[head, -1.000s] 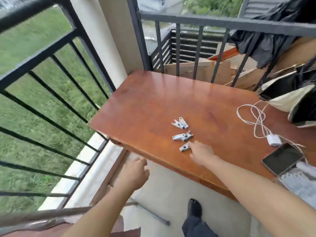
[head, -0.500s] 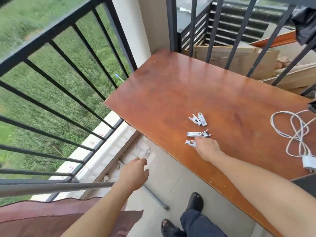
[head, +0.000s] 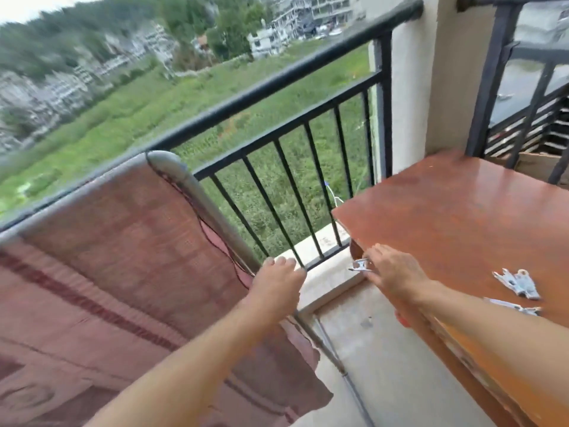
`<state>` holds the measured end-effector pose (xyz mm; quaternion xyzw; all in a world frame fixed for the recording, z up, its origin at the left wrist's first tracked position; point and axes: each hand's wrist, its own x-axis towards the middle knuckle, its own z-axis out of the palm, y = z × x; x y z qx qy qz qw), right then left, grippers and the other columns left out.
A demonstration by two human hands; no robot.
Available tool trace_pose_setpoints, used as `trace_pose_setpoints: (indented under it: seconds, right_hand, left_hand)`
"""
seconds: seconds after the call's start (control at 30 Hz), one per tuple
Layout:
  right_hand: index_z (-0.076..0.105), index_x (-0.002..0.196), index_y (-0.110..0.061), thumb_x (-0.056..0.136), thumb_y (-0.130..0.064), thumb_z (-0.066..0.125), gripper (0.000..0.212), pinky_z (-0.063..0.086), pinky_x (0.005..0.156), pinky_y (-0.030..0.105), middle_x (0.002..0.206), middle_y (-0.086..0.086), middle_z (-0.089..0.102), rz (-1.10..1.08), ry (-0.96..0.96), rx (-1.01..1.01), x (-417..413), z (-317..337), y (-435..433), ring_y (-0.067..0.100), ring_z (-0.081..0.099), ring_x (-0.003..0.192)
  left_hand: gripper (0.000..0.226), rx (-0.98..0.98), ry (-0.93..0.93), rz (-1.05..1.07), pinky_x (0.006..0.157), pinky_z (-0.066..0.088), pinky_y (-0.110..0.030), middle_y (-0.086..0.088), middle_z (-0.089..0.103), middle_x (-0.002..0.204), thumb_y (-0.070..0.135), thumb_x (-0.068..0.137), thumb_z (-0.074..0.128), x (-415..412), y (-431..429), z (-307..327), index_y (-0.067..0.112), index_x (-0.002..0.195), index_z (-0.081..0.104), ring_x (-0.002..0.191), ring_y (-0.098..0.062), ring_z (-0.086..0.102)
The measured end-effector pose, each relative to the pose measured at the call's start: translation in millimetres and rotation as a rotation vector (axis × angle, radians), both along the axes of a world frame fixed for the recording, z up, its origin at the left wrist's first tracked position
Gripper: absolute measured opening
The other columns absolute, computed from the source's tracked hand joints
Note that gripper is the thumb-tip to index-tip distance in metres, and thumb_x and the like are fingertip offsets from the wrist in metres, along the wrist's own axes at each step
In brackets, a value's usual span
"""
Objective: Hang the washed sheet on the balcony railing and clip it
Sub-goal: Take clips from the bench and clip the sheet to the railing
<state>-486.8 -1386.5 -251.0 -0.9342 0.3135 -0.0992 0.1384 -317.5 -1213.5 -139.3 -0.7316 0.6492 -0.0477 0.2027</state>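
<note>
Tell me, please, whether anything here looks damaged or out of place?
The sheet is frayed along its right edge: loose dark threads trail beside the grey pipe it drapes over, and its lower corner looks ragged.

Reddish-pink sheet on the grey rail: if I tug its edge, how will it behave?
Probably floppy: the reddish-pink sheet drapes over the smooth grey metal rail, lower edge wavy. It may slide on that rounded rail; nothing visibly pins it.

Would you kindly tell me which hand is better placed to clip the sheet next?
The right hand: it pinches a clothespin. The left hand holds nothing and sits near the edge of the sheet, likely free to steady it.
</note>
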Motion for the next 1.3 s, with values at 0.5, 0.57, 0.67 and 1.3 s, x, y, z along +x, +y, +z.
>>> trace_pose_setpoints:
  seconds: [0.5,0.57,0.67,1.3]
  right_hand:
    - [0.059,0.107,-0.022,0.086,-0.045,0.059,0.031,0.045,0.078,0.029,0.106,-0.005,0.064,0.426,-0.090,0.114,80.7,28.3,-3.1,0.017,0.061,0.097]
    - [0.060,0.106,-0.023,0.086,-0.045,0.060,0.030,0.046,0.075,0.030,0.103,-0.007,0.065,0.486,-0.146,0.145,93.2,45.2,1.8,0.016,0.062,0.093]
    - [0.060,0.105,-0.025,0.086,-0.048,0.059,0.029,0.044,0.070,0.029,0.099,-0.009,0.066,0.570,-0.202,0.151,112.0,71.8,8.3,0.015,0.061,0.087]
    - [0.061,0.098,-0.027,0.083,-0.051,0.065,0.029,0.050,0.070,0.030,0.086,-0.012,0.066,0.477,-0.203,0.213,107.7,83.0,-42.6,0.011,0.060,0.078]
  left_hand:
    - [0.021,-0.462,-0.351,-0.039,0.113,0.024,-0.054,-0.014,0.062,0.110,0.017,0.082,0.068,41.5,18.0,165.4,0.009,0.102,0.067,0.110,-0.032,0.057]
    - [0.034,-0.631,-0.367,0.091,0.109,0.029,-0.052,-0.012,0.059,0.119,0.026,0.084,0.068,45.2,23.9,193.5,0.011,0.114,0.064,0.114,-0.030,0.054]
    - [0.051,-0.658,-0.017,0.469,0.098,0.041,-0.044,-0.002,0.060,0.117,0.048,0.084,0.066,56.5,39.3,225.2,0.018,0.126,0.059,0.109,-0.024,0.054]
    - [0.012,-1.135,0.397,0.525,0.052,0.045,-0.027,0.003,0.065,0.060,0.023,0.079,0.077,70.8,44.1,250.8,0.024,0.069,0.071,0.048,-0.007,0.052]
